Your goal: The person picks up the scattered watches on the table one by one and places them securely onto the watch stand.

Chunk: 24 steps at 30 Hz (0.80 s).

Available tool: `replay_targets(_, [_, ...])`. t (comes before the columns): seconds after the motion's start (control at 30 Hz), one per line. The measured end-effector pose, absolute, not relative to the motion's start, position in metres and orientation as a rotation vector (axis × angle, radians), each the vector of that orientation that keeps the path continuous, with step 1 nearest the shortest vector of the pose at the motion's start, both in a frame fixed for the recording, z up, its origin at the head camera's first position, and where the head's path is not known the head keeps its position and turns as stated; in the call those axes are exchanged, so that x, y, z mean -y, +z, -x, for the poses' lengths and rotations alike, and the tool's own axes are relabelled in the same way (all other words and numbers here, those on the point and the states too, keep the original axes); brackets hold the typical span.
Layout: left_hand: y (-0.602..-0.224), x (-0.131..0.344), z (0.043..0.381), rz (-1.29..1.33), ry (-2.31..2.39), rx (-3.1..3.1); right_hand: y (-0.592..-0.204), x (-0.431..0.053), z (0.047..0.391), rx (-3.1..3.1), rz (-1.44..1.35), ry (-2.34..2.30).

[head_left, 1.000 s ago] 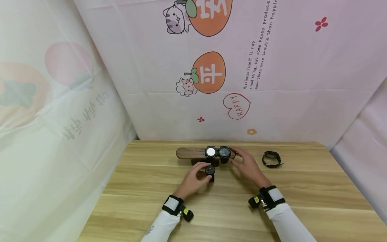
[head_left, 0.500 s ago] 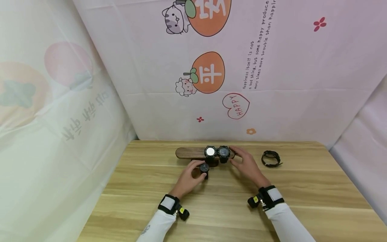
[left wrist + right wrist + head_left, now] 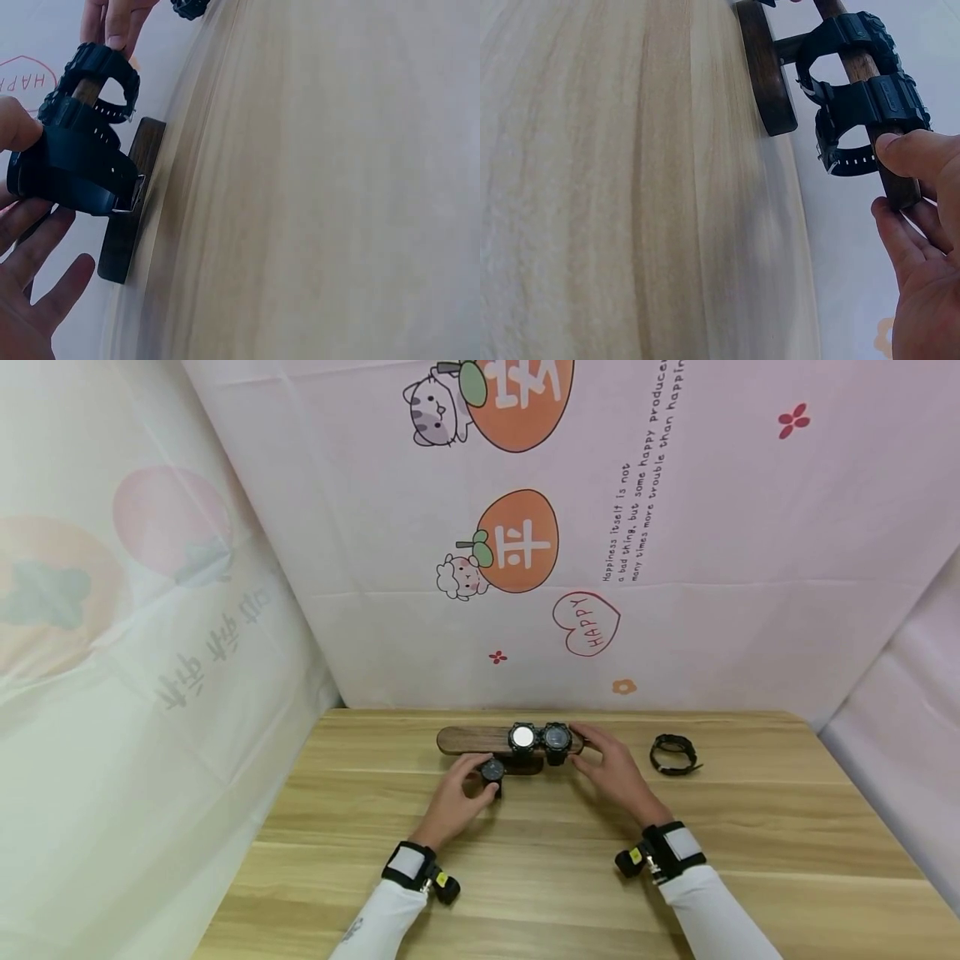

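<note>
My left hand pinches a black wristwatch, dial up and buckled into a loop, between thumb and fingers. It is just in front of the left part of a dark wooden watch stand. In the left wrist view the strap of this watch hangs beside the stand's base. Two watches sit side by side on the right half of the bar: a white-faced watch and a grey-faced watch. With thumb and fingers, my right hand grips the bar's right end.
Another black watch lies looped on the wooden table, to the right of the stand. A white printed cloth hangs behind the table's back edge, and another cloth hangs at the left.
My left hand has carried the watch leftward and slightly toward the back, from in front of the white-faced watch to the bar's left part. My right hand has kept its place.
</note>
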State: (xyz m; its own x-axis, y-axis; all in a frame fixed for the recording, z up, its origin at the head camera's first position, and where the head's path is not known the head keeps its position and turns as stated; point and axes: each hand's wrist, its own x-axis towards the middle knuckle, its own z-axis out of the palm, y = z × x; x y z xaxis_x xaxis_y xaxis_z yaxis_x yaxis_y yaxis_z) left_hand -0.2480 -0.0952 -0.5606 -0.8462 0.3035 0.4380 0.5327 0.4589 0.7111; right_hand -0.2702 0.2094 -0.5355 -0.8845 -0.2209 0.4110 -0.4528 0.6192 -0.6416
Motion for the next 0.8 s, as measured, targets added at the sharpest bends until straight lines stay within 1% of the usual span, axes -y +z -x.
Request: replay_targets(0.8, [-0.561,0.123,0.247,0.610,-1.305,2.447,-0.536,-0.209,0.269,2.572,-0.512,1.151])
